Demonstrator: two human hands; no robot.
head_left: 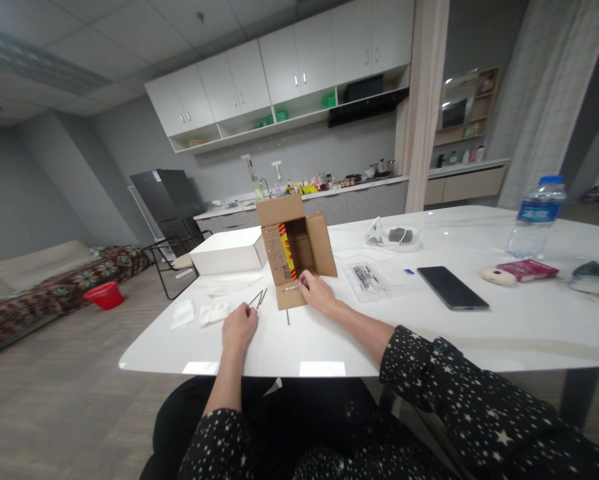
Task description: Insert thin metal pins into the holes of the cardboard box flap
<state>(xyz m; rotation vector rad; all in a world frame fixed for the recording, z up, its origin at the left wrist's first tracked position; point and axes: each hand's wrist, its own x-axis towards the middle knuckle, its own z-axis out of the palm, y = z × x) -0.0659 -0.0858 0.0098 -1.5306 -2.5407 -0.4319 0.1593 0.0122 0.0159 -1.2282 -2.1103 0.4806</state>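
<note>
Cardboard box, light and easily tipped, is standing open mid-desk; I'm pinching small metal bits at its flap with my right hand, left hand loosely clenched beside thin rods.

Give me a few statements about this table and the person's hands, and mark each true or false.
1. The right hand touches the open cardboard box. True.
2. The left hand holds the water bottle. False: it rests by thin metal tools; the bottle stands far to the right.
3. A dark phone lies flat on the table. True.
4. The white box sits on top of the cardboard box. False: it sits on the table beside it.
</note>
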